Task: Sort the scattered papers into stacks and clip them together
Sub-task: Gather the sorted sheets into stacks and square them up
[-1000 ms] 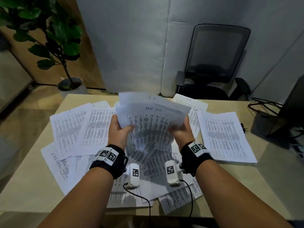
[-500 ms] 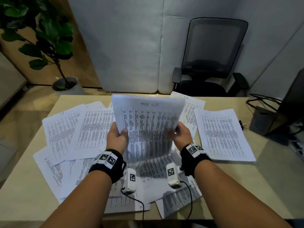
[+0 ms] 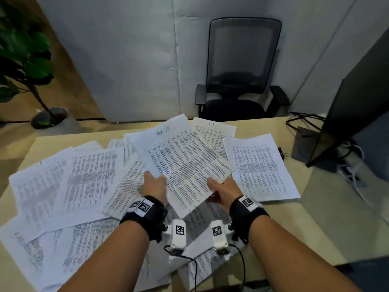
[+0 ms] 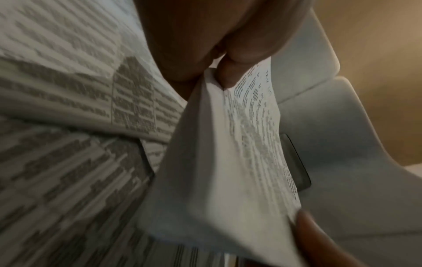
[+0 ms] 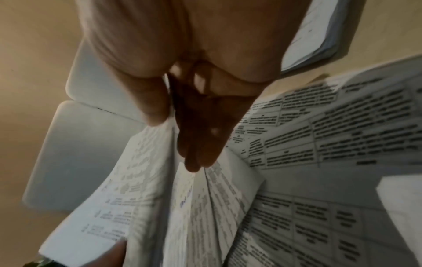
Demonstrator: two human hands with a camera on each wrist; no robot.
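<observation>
Both hands hold one bundle of printed sheets (image 3: pixel 185 163) headed in handwriting, tilted low over the desk's middle. My left hand (image 3: pixel 154 185) pinches its near left edge, thumb on top; the left wrist view shows the bundle (image 4: pixel 228 162) caught between thumb and fingers. My right hand (image 3: pixel 224 189) grips the near right corner, and in the right wrist view its fingers (image 5: pixel 196 144) lie under the sheets (image 5: pixel 173 207) with the thumb above. Scattered papers (image 3: pixel 63 186) cover the left and near parts of the desk. A squared stack (image 3: pixel 261 167) lies at the right.
The wooden desk (image 3: pixel 315 218) shows bare at the right front. A dark monitor (image 3: pixel 357 114) with cables stands at the far right, and a small black clip (image 3: pixel 281 152) lies near its base. An office chair (image 3: pixel 242 76) stands behind the desk, a potted plant (image 3: pixel 25 66) far left.
The held bundle has come down from upright in front of me to a low tilt over the desk, with its sheets squared together. Both hands dropped with it.
</observation>
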